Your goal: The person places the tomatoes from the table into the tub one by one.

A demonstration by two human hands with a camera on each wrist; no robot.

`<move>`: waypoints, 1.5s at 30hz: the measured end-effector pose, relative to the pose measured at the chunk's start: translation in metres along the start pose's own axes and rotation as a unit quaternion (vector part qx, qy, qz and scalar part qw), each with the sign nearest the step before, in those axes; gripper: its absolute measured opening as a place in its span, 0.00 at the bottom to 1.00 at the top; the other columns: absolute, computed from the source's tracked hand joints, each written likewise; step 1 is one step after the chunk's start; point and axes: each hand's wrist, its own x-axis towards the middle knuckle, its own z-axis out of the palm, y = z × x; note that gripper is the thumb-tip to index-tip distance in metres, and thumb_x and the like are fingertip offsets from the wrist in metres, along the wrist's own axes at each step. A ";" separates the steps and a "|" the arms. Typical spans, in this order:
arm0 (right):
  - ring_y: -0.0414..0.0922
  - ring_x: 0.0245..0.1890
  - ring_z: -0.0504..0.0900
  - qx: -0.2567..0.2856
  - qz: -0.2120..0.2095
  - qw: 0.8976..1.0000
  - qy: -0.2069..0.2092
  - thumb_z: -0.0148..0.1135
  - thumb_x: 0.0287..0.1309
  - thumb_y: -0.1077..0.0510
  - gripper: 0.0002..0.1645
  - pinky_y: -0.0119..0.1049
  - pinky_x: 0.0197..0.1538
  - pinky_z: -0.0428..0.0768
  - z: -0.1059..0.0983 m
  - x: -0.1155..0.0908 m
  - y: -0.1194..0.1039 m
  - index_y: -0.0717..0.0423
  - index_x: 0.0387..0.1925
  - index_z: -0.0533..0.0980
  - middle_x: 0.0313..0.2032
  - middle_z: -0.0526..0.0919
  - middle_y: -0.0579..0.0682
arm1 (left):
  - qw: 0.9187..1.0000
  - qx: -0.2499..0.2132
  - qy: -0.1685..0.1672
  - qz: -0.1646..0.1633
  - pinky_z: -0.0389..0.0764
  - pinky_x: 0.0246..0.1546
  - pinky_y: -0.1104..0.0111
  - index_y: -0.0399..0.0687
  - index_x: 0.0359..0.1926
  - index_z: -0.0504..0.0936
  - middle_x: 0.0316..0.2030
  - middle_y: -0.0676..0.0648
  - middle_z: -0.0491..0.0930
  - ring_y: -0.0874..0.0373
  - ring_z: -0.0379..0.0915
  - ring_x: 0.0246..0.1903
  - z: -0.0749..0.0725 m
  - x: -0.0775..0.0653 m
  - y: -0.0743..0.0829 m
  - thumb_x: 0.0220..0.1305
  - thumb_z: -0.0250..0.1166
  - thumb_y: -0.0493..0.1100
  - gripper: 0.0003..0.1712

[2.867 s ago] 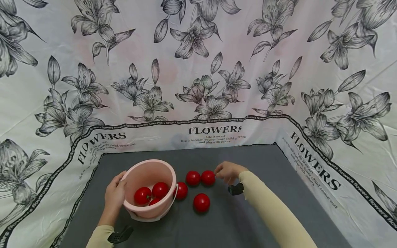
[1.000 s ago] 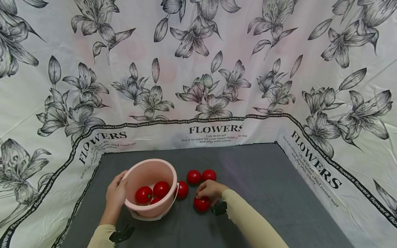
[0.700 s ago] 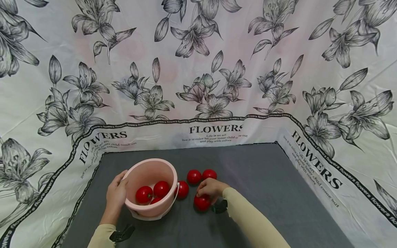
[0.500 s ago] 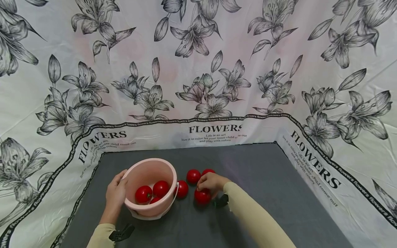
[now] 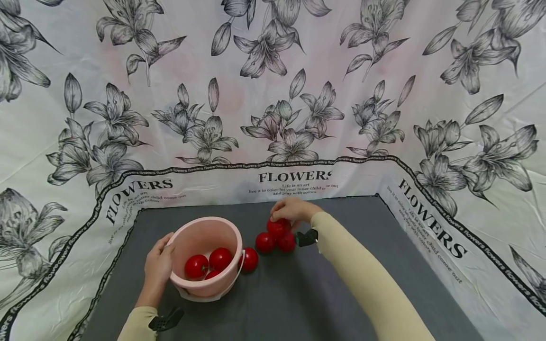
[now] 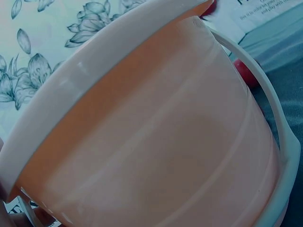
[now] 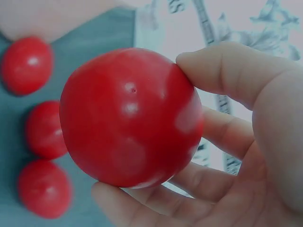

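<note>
A pink bucket (image 5: 206,232) stands tilted on the left side of the dark table, its white handle (image 6: 272,92) hanging down along the right side. My left hand (image 5: 155,271) grips the bucket's left rim. Inside lie three tomatoes, one of them (image 5: 196,267) at the left, another (image 5: 220,259) beside it, the third (image 5: 212,274) partly hidden. My right hand (image 5: 295,210) holds a red tomato (image 7: 130,118) between thumb and fingers, raised over the table. In the head view it overlaps two tomatoes on the table, one left (image 5: 265,242) and one right (image 5: 286,242).
Another tomato (image 5: 250,259) lies against the bucket's right side in the head view. The dark table (image 5: 273,308) is bordered by a white floral cloth (image 5: 294,189) at the back and both sides.
My right hand came to the front tomato, took hold of it and lifted it up and back, over the two rear tomatoes. My left hand and the bucket have stayed in place.
</note>
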 end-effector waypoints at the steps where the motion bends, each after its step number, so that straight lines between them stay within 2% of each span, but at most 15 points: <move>1: 0.52 0.50 0.84 -0.003 -0.007 1.000 -0.001 0.63 0.65 0.50 0.23 0.45 0.40 0.90 -0.003 -0.001 -0.008 0.53 0.59 0.80 0.57 0.81 0.56 | 1.000 0.000 0.002 -0.001 0.61 0.75 0.42 0.50 0.77 0.63 0.77 0.38 0.59 0.38 0.56 0.76 -0.001 0.000 0.000 0.80 0.43 0.52 0.30; 5: 0.53 0.51 0.83 -0.023 -0.037 0.999 0.002 0.63 0.66 0.51 0.22 0.45 0.39 0.90 -0.009 -0.002 -0.041 0.52 0.58 0.80 0.59 0.79 0.57 | 1.000 -0.001 0.005 -0.001 0.62 0.74 0.42 0.50 0.77 0.63 0.77 0.38 0.60 0.39 0.57 0.75 -0.002 0.001 -0.001 0.80 0.43 0.52 0.30; 9: 0.52 0.50 0.84 -0.046 -0.062 0.997 0.001 0.64 0.65 0.50 0.20 0.47 0.40 0.90 -0.003 -0.004 -0.072 0.49 0.56 0.82 0.59 0.79 0.55 | 1.000 0.004 0.007 0.000 0.62 0.73 0.42 0.50 0.77 0.64 0.77 0.37 0.60 0.38 0.58 0.74 -0.002 0.001 -0.002 0.80 0.44 0.52 0.30; 12: 0.50 0.48 0.84 -0.052 -0.078 0.996 -0.013 0.64 0.65 0.51 0.20 0.52 0.46 0.89 0.009 -0.004 -0.090 0.50 0.56 0.82 0.59 0.79 0.55 | 1.000 0.001 0.011 0.000 0.63 0.73 0.41 0.49 0.76 0.64 0.76 0.37 0.61 0.38 0.59 0.74 -0.001 0.001 -0.002 0.80 0.44 0.52 0.30; 17: 0.48 0.45 0.83 -0.062 -0.109 0.992 -0.030 0.63 0.65 0.52 0.20 0.50 0.44 0.89 0.037 0.003 -0.106 0.52 0.56 0.83 0.56 0.81 0.56 | 1.000 -0.007 0.016 0.001 0.64 0.72 0.42 0.49 0.76 0.66 0.76 0.37 0.62 0.38 0.60 0.73 0.002 0.001 0.000 0.80 0.45 0.52 0.29; 21: 0.46 0.42 0.83 -0.071 -0.121 0.989 -0.046 0.64 0.65 0.52 0.20 0.51 0.43 0.89 0.059 0.012 -0.111 0.54 0.56 0.83 0.54 0.83 0.55 | 1.000 -0.007 0.015 0.004 0.65 0.72 0.41 0.49 0.75 0.66 0.75 0.37 0.63 0.38 0.61 0.72 0.002 0.002 0.000 0.80 0.45 0.52 0.29; 27: 0.45 0.39 0.83 -0.051 -0.111 0.990 -0.072 0.66 0.64 0.53 0.14 0.45 0.38 0.90 0.091 0.024 -0.114 0.51 0.49 0.85 0.45 0.83 0.50 | 1.000 -0.007 0.017 0.004 0.65 0.72 0.42 0.49 0.76 0.66 0.76 0.37 0.63 0.38 0.60 0.73 0.001 0.003 -0.001 0.80 0.46 0.51 0.29; 31: 0.44 0.39 0.81 -0.046 -0.110 0.989 -0.092 0.67 0.63 0.54 0.12 0.40 0.35 0.89 0.114 0.032 -0.108 0.50 0.47 0.85 0.41 0.84 0.47 | 1.000 -0.004 0.016 0.005 0.65 0.72 0.42 0.49 0.76 0.66 0.76 0.37 0.63 0.38 0.60 0.73 0.001 0.003 -0.002 0.80 0.46 0.51 0.29; 36: 0.43 0.40 0.79 -0.027 -0.115 0.987 -0.107 0.70 0.59 0.56 0.12 0.37 0.37 0.87 0.139 0.038 -0.097 0.52 0.45 0.86 0.39 0.86 0.45 | 1.000 0.000 0.011 0.007 0.63 0.74 0.42 0.48 0.76 0.65 0.77 0.37 0.61 0.38 0.58 0.74 0.001 0.002 -0.002 0.80 0.46 0.52 0.30; 45: 0.41 0.39 0.78 -0.084 -0.108 0.984 -0.111 0.73 0.56 0.56 0.09 0.32 0.41 0.83 0.163 0.043 -0.087 0.49 0.40 0.87 0.38 0.86 0.43 | 1.000 -0.012 0.015 0.001 0.63 0.74 0.42 0.50 0.76 0.65 0.77 0.38 0.61 0.38 0.57 0.75 0.001 0.002 -0.002 0.80 0.45 0.53 0.30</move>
